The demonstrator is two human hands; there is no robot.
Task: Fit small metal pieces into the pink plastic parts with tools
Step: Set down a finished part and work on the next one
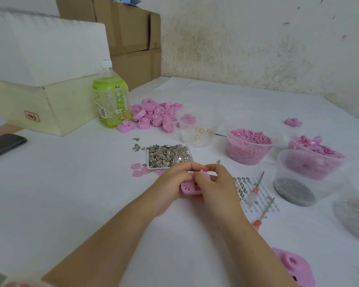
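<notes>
Both of my hands meet over one pink plastic part (188, 188) above the white table. My left hand (172, 183) grips its left side, fingers curled over the top. My right hand (216, 183) pinches at its upper right edge and hides most of the part; whether a metal piece sits between the fingers cannot be told. A white tray (148, 160) heaped with small metal pieces lies just behind my hands. Two orange-handled screwdrivers (257, 187) (263, 214) lie on the table to the right, untouched.
A pile of pink parts (155, 116) and a green drink bottle (110, 100) stand at the back. Clear tubs of pink bits (248, 147) and grey pieces (294, 191) line the right. A white perforated board (259, 201) lies by my right hand. A phone (2, 145) rests far left.
</notes>
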